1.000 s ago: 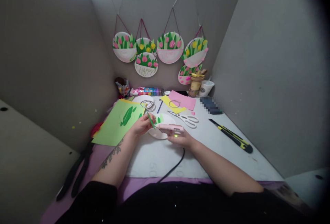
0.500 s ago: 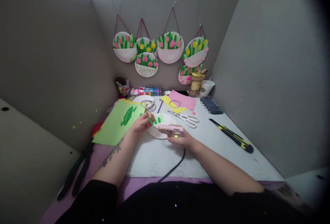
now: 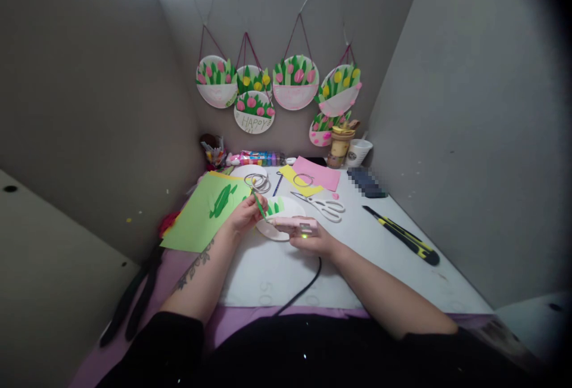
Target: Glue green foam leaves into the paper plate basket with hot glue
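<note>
My left hand (image 3: pixel 248 213) pinches a narrow dark green paper leaf (image 3: pixel 259 204), tilted above a white paper plate (image 3: pixel 293 203). In my right hand (image 3: pixel 313 244) is a pink hot glue gun (image 3: pixel 295 224) with a green light and a black cord. Its nozzle points left and meets or nearly meets the lower end of the leaf. Several green paper strips (image 3: pixel 276 207) lie on the plate's upper part, partly hidden by my hands. Left of my left hand, a light green paper sheet (image 3: pixel 192 215) carries a pile of dark green leaf cutouts (image 3: pixel 221 201).
White-handled scissors (image 3: pixel 325 205) and a yellow-black utility knife (image 3: pixel 404 236) lie to the right. Behind the plate are pink paper (image 3: pixel 319 173), a yellow strip (image 3: pixel 313 188) and wire rings (image 3: pixel 257 183). Decorated plates (image 3: pixel 295 93) hang on the back panel. A phone (image 3: pixel 367 182) lies back right.
Both hands have hardly moved. The leaf and the glue gun's nozzle shift only very slightly, and the glue gun stays at the leaf's lower end.
</note>
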`<state>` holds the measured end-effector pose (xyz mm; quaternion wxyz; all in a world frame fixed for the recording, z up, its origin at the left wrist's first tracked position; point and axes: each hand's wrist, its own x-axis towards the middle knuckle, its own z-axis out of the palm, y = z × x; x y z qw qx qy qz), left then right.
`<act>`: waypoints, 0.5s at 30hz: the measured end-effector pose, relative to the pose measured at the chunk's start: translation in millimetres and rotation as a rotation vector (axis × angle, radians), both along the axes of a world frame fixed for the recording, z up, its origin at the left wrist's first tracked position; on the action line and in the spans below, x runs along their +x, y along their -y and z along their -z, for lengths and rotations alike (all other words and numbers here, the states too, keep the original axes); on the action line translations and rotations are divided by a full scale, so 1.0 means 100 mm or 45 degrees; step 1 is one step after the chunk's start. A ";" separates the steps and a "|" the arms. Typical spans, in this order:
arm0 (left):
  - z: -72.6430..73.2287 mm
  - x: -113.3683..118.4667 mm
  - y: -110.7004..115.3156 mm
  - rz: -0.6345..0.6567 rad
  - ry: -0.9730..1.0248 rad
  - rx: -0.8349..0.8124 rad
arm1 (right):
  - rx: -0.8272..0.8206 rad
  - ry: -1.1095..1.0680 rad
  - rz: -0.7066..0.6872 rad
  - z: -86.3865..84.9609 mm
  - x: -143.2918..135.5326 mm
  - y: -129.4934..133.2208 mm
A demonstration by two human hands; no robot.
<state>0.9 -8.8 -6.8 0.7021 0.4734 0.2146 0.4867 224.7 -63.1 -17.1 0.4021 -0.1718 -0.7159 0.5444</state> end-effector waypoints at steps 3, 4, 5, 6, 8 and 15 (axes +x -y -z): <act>0.01 0.00 0.00 -0.012 0.011 0.015 | 0.011 0.019 0.020 -0.02 0.00 0.01; 0.00 0.00 0.00 -0.012 0.017 0.018 | 0.016 0.031 0.025 -0.03 0.00 0.01; 0.00 0.00 0.00 -0.010 0.024 0.019 | 0.017 0.044 0.031 -0.04 0.00 0.01; 0.00 0.00 0.00 -0.004 0.030 0.018 | 0.014 0.055 0.036 -0.04 0.00 0.01; 0.00 0.00 0.00 0.010 0.042 0.016 | 0.000 0.063 0.031 -0.04 0.01 0.01; 0.10 -0.02 -0.06 -0.015 -0.059 0.046 | -0.326 -0.165 0.013 0.00 0.06 0.00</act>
